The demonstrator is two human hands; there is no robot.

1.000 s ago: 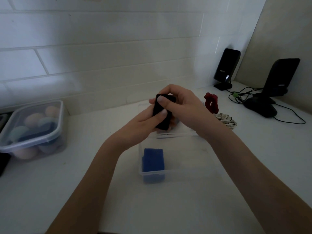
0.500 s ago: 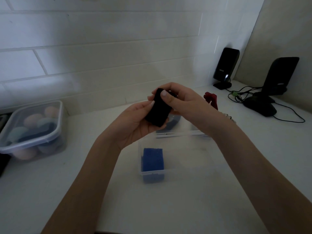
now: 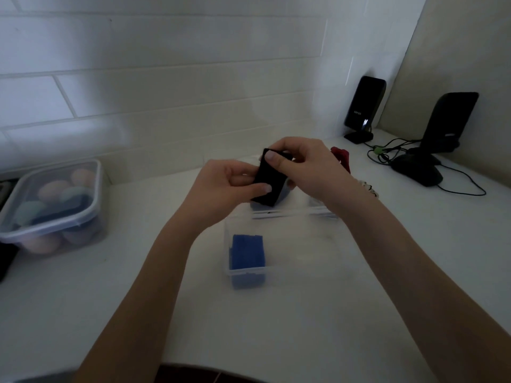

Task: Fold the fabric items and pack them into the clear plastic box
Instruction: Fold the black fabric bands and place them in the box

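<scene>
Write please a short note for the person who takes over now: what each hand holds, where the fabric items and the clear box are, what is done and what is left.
Left hand: pinches the lower part of the folded black fabric.
Right hand: thumb and fingers grip its upper end. The piece is held in the air above the far end of the clear plastic box.
Done: one folded blue fabric lies in the near left corner of the box.
Left: place the black piece in the box; the red fabric item and a pale one beside it, both on the counter behind the right wrist, seem not yet packed.
</scene>
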